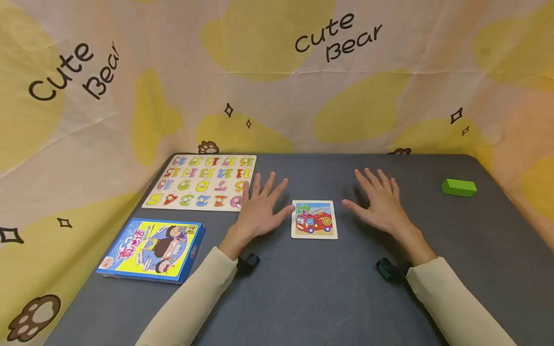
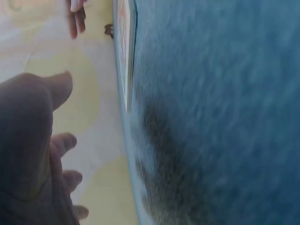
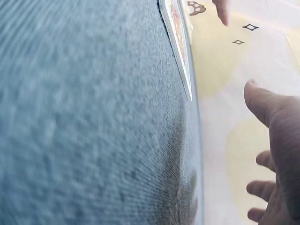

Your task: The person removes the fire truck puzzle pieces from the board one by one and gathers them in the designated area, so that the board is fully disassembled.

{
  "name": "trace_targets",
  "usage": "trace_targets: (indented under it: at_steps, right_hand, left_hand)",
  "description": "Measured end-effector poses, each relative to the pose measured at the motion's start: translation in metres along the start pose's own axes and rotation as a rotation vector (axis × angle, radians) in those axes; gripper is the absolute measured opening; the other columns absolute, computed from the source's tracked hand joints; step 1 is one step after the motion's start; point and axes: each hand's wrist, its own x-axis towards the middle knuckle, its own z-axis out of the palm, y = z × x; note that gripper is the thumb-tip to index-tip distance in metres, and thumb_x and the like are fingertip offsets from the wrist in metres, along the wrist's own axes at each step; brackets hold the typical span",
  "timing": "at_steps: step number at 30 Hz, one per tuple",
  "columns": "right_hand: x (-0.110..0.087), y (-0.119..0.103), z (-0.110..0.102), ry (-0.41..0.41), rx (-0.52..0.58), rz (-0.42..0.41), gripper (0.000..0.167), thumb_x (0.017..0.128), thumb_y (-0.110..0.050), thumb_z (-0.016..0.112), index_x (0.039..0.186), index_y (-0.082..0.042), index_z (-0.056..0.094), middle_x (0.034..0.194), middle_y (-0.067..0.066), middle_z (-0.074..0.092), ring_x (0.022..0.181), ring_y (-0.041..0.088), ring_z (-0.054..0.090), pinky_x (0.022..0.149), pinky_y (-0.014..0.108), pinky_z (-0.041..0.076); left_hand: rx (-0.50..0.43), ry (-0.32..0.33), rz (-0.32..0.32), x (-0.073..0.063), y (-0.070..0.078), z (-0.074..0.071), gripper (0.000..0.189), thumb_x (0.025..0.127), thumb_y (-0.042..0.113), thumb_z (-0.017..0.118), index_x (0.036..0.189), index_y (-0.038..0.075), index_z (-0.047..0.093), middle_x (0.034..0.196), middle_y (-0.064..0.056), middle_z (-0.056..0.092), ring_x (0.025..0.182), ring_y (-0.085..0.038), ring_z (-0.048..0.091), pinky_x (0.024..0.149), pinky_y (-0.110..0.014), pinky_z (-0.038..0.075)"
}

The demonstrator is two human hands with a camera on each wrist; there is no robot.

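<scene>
Between my two hands a small square picture puzzle (image 1: 314, 220) with a red fire truck and a white border lies flat on the dark grey table (image 1: 311, 293). My left hand (image 1: 261, 210) hovers to its left with fingers spread, the thumb tip close to the puzzle's edge. On the other side my right hand (image 1: 381, 204) is held above the table, fingers spread and holding nothing. Both wrist views show the hands raised off the surface, with shadows below, and the puzzle's thin edge (image 2: 130, 70) standing out from the tabletop.
A number board (image 1: 201, 182) lies at the back left, partly behind my left fingers. In front of it sits a blue and yellow box (image 1: 151, 249) with cartoon figures. Far right stands a green block (image 1: 459, 188). A patterned cloth (image 1: 268, 57) hangs behind the table.
</scene>
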Motion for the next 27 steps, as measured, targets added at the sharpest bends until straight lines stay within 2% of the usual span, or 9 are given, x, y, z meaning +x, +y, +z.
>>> trace_targets:
  at_steps: [4,10,16,19,27]
  right_hand:
    - [0.002,-0.003,0.003,-0.014,0.036,-0.049,0.088,0.093,-0.053,0.066,0.162,-0.012,0.029,0.166,0.023,0.027,0.154,0.05,0.015,0.119,0.073,0.007]
    - [0.007,-0.005,0.009,-0.04,0.125,-0.098,0.078,0.092,-0.044,0.072,0.156,-0.011,0.041,0.161,0.021,0.038,0.147,0.046,0.028,0.115,0.071,0.016]
    - [0.013,-0.004,0.015,-0.076,0.173,-0.122,0.068,0.09,-0.04,0.077,0.148,-0.014,0.053,0.15,0.017,0.052,0.134,0.04,0.037,0.105,0.064,0.025]
    - [0.017,-0.004,0.018,-0.089,0.186,-0.133,0.064,0.089,-0.038,0.078,0.145,-0.015,0.057,0.146,0.017,0.055,0.131,0.04,0.039,0.101,0.062,0.027]
    - [0.027,-0.01,0.026,-0.136,0.232,-0.192,0.058,0.088,-0.031,0.08,0.14,-0.014,0.061,0.137,0.014,0.061,0.124,0.036,0.043,0.098,0.056,0.029]
  left_hand:
    - [-0.002,-0.06,0.069,-0.004,0.006,0.002,0.076,0.099,0.066,0.046,0.163,0.034,0.02,0.174,-0.002,0.006,0.16,-0.037,-0.005,0.126,-0.063,-0.004]
    - [-0.029,-0.118,0.187,-0.012,0.013,0.005,0.075,0.098,0.061,0.052,0.162,0.031,0.028,0.173,-0.002,0.015,0.16,-0.036,0.004,0.126,-0.063,-0.002]
    - [-0.07,-0.264,0.327,-0.018,0.018,0.008,0.079,0.096,0.064,0.054,0.163,0.033,0.025,0.173,0.004,0.011,0.161,-0.031,0.001,0.127,-0.057,-0.007]
    - [-0.092,-0.299,0.381,-0.02,0.021,0.007,0.081,0.096,0.064,0.056,0.163,0.033,0.023,0.173,0.003,0.011,0.161,-0.031,0.0,0.127,-0.057,-0.006]
    - [-0.121,-0.369,0.43,-0.024,0.024,0.009,0.085,0.094,0.064,0.059,0.163,0.035,0.02,0.173,0.005,0.012,0.161,-0.027,-0.001,0.129,-0.055,-0.003]
